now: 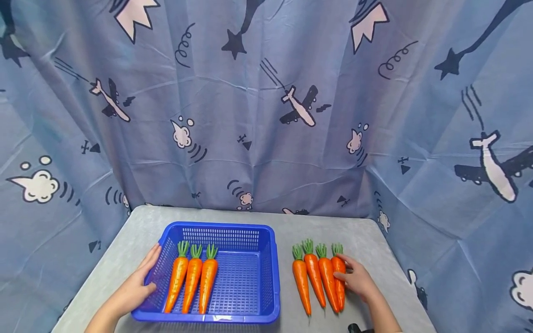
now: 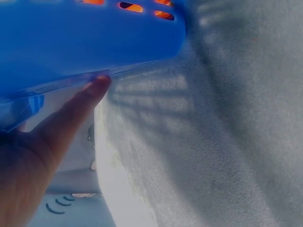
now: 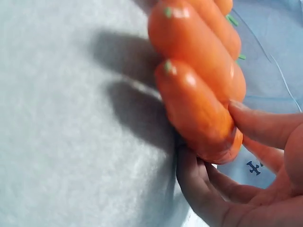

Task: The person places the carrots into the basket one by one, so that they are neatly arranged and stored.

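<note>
My left hand (image 1: pixel 134 286) lies along the outside of the left wall of a blue plastic basket (image 1: pixel 278 277), with its fingers straight. In the left wrist view, one fingertip of the left hand (image 2: pixel 57 132) touches the basket's blue side (image 2: pixel 94 42). Three orange carrots with green tops, among them a middle carrot (image 1: pixel 193 277), lie side by side inside at the left. To the right of the basket, my right hand (image 1: pixel 359 280) grips the rightmost carrot (image 1: pixel 340 296) of a row on the table. The right wrist view shows thumb and fingers around this carrot (image 3: pixel 194 109).
Several carrots lie close together right of the basket, including the leftmost carrot (image 1: pixel 301 280). The grey table (image 1: pixel 316 226) is bounded by a blue patterned curtain (image 1: pixel 258 138). A small black object (image 1: pixel 355 328) sits at the front edge near my right forearm.
</note>
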Motion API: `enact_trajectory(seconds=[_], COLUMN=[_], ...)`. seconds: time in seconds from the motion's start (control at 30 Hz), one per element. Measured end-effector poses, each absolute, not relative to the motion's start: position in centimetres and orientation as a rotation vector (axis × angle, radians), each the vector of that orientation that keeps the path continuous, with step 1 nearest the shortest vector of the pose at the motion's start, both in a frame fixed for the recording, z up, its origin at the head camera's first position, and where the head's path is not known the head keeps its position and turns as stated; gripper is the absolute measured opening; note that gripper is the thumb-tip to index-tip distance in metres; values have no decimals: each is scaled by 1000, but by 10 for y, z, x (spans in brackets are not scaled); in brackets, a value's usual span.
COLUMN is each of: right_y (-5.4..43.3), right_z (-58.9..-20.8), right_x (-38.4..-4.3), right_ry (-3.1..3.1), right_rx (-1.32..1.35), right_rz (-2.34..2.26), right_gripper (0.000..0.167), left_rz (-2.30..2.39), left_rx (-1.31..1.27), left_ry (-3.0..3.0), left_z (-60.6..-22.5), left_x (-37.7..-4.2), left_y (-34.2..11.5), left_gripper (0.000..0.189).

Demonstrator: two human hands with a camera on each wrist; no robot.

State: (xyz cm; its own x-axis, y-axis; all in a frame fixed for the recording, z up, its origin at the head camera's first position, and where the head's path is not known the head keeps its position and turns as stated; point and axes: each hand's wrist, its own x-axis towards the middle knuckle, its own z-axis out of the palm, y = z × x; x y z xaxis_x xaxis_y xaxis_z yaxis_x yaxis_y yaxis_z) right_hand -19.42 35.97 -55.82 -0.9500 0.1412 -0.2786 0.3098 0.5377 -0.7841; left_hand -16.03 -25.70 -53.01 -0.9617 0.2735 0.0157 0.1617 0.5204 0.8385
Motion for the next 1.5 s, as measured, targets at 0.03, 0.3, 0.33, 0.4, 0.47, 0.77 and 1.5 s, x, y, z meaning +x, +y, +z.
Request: enact_trajectory(seconds=[0.03,0.3,0.33,0.4,0.47,0.77,1.5], right_y=[360,362,362,362,362,352,284], right_z=[-558,-557,-556,-552,-548,-516,-474], right_x=[-195,-196,-196,-195,-194,-189,-197], right_ry=[2598,2642,2642,2627,2617,2607,2559], right_rx=[376,391,390,396,394,377,141], right_rz=[-1365,-1358,-1362,-1391,-1425,-1542,-1733], right_gripper=[66,66,67,68,68,71,69], left_rz=[1440,1456,1459,1467,1473,1472,1497], left_rx=[387,427,432,439,440,451,449], left_ry=[2638,2656,2657,2660,2661,2667,2673], left_z=[-530,-529,-529,-530,-531,-531,-533], left_x=[-160,-160,-159,-159,-159,-162,-158], left_y=[-257,-256,-256,-256,-256,-253,-255], left_gripper=[95,93,93,93,93,94,93])
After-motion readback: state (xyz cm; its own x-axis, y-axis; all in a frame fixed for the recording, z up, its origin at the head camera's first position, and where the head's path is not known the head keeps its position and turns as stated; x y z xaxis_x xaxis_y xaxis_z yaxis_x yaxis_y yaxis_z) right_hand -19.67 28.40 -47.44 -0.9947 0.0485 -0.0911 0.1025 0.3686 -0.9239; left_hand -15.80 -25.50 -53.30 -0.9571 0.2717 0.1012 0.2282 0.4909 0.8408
